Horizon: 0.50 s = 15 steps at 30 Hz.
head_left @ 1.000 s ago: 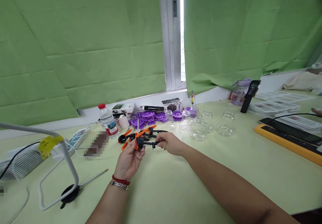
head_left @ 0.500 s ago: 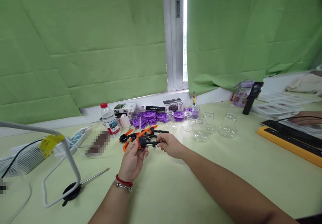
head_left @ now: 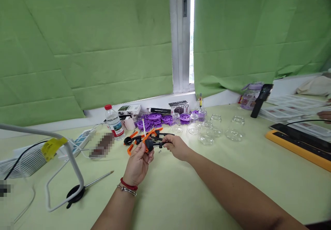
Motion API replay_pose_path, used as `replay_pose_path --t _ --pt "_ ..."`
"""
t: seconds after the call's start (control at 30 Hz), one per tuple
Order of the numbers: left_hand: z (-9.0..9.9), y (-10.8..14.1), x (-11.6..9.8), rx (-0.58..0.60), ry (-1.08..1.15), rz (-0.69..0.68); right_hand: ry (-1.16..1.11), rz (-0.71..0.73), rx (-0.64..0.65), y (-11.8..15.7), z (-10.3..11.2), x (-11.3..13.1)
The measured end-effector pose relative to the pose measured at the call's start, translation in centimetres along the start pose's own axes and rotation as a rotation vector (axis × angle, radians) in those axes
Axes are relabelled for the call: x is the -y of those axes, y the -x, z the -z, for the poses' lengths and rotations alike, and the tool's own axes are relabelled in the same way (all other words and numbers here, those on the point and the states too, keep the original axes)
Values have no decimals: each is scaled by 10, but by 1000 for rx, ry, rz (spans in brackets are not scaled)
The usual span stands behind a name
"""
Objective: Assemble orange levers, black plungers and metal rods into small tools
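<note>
My left hand is closed around a black-and-orange holder part, which has a round black head and a thin black stem pointing right. The fingertips of my right hand pinch the far end of that stem. Just below the stem lie tiny metal bits, too small to name. Behind my hands are more black-and-orange parts in a loose group. A black disc with a metal rod rests at the lower left, partly behind a white bent tube.
Several upturned clear glasses stand to the right, near purple wheel-like discs. A red-capped water bottle is behind on the left, a power strip beyond it. A co-worker's hand shows beside a yellow-and-black device.
My hands keep nearly the same grip on the holder part. The tiny metal bits below the stem show more clearly. At the far right, the co-worker's hand has moved outward.
</note>
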<state>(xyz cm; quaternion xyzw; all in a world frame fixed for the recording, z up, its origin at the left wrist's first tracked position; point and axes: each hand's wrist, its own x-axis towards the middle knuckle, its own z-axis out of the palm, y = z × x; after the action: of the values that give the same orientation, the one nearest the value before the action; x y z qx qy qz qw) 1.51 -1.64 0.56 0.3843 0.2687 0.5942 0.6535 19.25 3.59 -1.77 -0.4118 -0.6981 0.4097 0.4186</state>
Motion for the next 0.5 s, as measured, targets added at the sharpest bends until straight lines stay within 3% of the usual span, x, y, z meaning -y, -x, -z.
replay_pose_path --t 0.33,0.5 --pt "2 -1 3 -92 74 35 -2 -21 -3 -1 -2 -6" --pt "1 -2 3 -50 -24 4 -42 -21 16 -1 -2 -5"
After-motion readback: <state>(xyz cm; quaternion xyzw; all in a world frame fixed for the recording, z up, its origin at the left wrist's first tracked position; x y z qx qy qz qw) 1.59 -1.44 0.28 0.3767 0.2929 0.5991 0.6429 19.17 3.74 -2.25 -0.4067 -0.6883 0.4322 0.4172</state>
